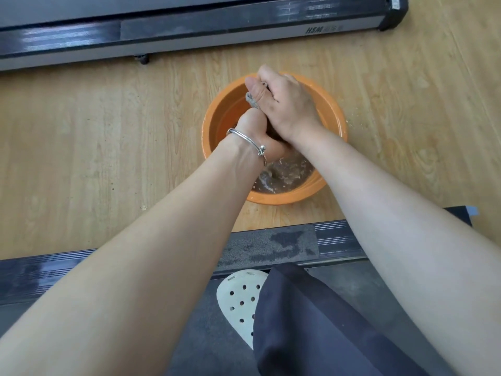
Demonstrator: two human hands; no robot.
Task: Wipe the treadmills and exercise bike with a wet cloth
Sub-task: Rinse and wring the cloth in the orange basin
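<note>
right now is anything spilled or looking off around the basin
Yes. Small splashes dot the wood floor just right of the orange basin, where both hands wring the grey cloth. Dark wet patches mark the near treadmill's side rail. The water in the basin looks murky.

Place: a small gym or home workout room, as far as I can tell.
Far machine: a treadmill [189, 28] lies across the top, with a grey side rail, black ribbed strips and an end cap.
Near machine: a second treadmill [287, 245] sits under my foot, its side rail damp in patches.
Floor: pale wood-look floor [95, 126] runs between the two machines.
Cleaning gear: an orange basin [332, 104] of murky water stands on that floor.
</note>
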